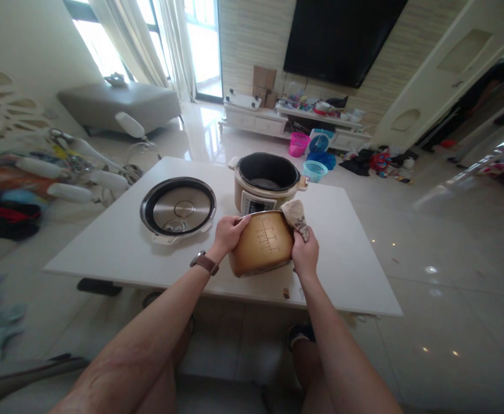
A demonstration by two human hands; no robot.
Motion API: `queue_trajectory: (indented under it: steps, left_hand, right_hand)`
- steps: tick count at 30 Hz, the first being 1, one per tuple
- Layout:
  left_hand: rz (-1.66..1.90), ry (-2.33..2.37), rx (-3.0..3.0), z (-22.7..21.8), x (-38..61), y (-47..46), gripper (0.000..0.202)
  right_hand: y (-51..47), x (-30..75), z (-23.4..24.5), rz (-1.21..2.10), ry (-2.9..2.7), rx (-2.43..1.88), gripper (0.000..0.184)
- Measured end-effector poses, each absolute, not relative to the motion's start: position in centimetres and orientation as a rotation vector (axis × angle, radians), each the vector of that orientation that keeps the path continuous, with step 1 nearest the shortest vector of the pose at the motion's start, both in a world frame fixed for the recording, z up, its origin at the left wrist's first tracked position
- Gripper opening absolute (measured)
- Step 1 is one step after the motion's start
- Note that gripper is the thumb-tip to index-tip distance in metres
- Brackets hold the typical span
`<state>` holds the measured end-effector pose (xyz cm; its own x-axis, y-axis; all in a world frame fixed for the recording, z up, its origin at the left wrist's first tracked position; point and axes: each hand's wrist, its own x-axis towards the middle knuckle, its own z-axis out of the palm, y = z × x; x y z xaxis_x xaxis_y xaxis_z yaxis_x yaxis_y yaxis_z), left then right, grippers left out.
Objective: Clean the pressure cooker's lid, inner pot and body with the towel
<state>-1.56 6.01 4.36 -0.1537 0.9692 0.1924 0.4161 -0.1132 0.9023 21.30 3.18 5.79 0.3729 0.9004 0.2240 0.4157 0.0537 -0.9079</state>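
Note:
A golden inner pot (pixel 262 244) with level marks on its wall is tilted above the table's near edge. My left hand (pixel 228 234) grips its rim on the left, thumb over the edge. On the other side my right hand (pixel 306 252) is closed round a patterned cloth (pixel 295 217), pressed to the pot's right side. Just behind the pot stands the electric pressure cooker body (pixel 258 192), open at the top with a dark inside. The round lid (pixel 178 208) lies to the left, its metal underside facing up.
The white table (pixel 118 241) carries these things, and a small brown bit (pixel 286 293) lies near its front edge. Beyond are a pink basket (pixel 299 144), a light blue basket (pixel 315 170) and a low TV cabinet (pixel 256 122). A person stands at the far right.

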Motion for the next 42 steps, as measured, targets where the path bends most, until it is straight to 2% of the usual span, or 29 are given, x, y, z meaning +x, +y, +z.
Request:
queue_trajectory:
  steps: [42]
  left_hand:
    - [1.264,1.611,1.552,4.38,-1.36,5.91,0.065]
  right_hand:
    - [3.17,21.47,5.83,0.565,-1.217,-1.545,0.026]
